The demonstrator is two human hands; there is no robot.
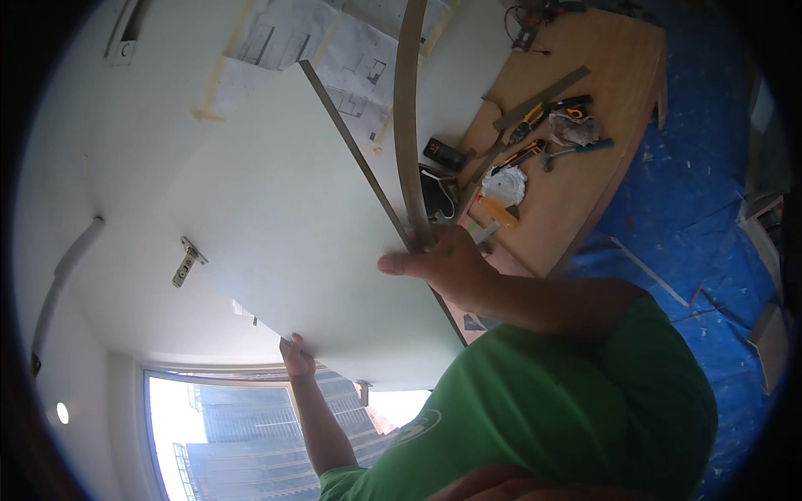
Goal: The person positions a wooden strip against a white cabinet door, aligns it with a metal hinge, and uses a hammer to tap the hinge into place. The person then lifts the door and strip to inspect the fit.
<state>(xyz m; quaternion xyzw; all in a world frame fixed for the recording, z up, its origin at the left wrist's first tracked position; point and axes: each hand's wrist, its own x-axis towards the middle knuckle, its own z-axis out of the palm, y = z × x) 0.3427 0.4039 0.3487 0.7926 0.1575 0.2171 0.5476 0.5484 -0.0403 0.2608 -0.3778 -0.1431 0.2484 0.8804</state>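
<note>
White walls and a pale ceiling filled most of the room, with paper plans [334, 50] taped to the wall and a big window [225, 442] showing tower blocks outside. Blue sheeting [710, 192] covered the floor, presumably to protect it from the work.

The person in a green shirt [585, 409] held a large white panel [292, 225] up at head height, one flat face turned toward them. Their right hand [439, 263] was closed over the panel's dark edge, thumb pointing along the face, so the grip looked set to steady the board against tipping. Their left hand [296, 357] reached up from below, fingers curled onto the lower edge, seemingly taking the weight. Holding two separate edges likely kept so wide a sheet from twisting.

A curved wooden strip [406, 108] ran just beside the panel's edge, near the right hand; whether that hand gripped it too I could not tell. A small metal hinge [187, 261] sat against the panel's far side.

Off to the right, a wooden counter [601, 75] carried pliers [525, 127], screwdrivers and a crumpled white rag [505, 185], well apart from both hands.
</note>
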